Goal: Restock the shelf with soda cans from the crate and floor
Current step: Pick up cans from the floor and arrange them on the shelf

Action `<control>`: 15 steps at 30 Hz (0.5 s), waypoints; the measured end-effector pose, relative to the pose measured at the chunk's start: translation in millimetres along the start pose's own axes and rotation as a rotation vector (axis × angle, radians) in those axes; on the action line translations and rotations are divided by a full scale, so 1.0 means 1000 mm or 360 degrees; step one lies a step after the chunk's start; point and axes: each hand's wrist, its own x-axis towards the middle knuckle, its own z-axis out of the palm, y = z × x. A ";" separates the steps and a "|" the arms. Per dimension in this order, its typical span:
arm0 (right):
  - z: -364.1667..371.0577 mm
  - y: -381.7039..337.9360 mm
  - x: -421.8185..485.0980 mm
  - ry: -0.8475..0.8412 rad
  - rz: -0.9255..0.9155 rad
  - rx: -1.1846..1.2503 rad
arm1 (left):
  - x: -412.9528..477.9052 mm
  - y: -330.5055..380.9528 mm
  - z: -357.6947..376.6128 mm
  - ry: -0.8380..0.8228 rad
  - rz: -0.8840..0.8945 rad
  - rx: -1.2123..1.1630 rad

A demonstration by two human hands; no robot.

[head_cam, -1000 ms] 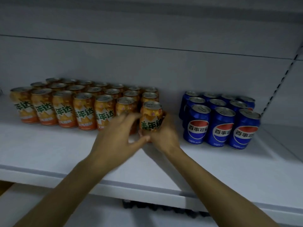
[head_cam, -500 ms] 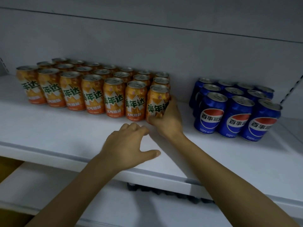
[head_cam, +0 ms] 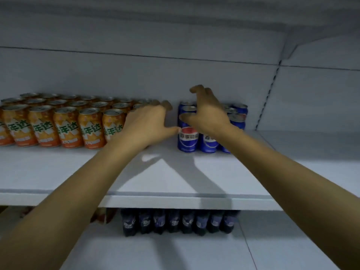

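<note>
White metal shelf (head_cam: 165, 178), stock facing the aisle: at 9 o'clock stands a tight block of orange aluminium soda cans (head_cam: 66, 127). The left hand (head_cam: 148, 123), fingers apart and loosely curved, lies over the block's 3 o'clock end, gripping nothing visible and probably pressing the last cans flush. At 3 o'clock of that hand stands a smaller cluster of blue aluminium soda cans (head_cam: 188, 137); the right hand (head_cam: 209, 114) hovers over it, fingers spread and hooked, thumb by the front can's rim, clamped on nothing, apparently ready to square the cluster.
</note>
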 end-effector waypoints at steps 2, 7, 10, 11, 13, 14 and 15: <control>-0.045 0.027 -0.013 0.0066 0.0046 -0.0183 | 0.018 0.046 -0.010 0.0040 0.0095 0.0039; -0.150 0.113 -0.081 -0.0014 0.0351 -0.0565 | 0.029 0.177 0.001 -0.0038 0.0431 0.0038; -0.199 0.161 -0.146 -0.0145 0.0572 -0.0761 | 0.012 0.261 0.027 -0.0141 0.0678 0.0025; -0.212 0.177 -0.171 -0.0188 0.0657 -0.0812 | 0.002 0.289 0.038 -0.0173 0.0755 0.0008; -0.233 0.208 -0.222 -0.0259 0.0806 -0.0891 | -0.020 0.342 0.063 -0.0244 0.0903 -0.0043; -0.241 0.224 -0.248 -0.0290 0.0868 -0.0917 | -0.033 0.367 0.076 -0.0291 0.0969 -0.0075; -0.246 0.239 -0.273 -0.0326 0.0924 -0.0937 | -0.047 0.390 0.091 -0.0343 0.1033 -0.0098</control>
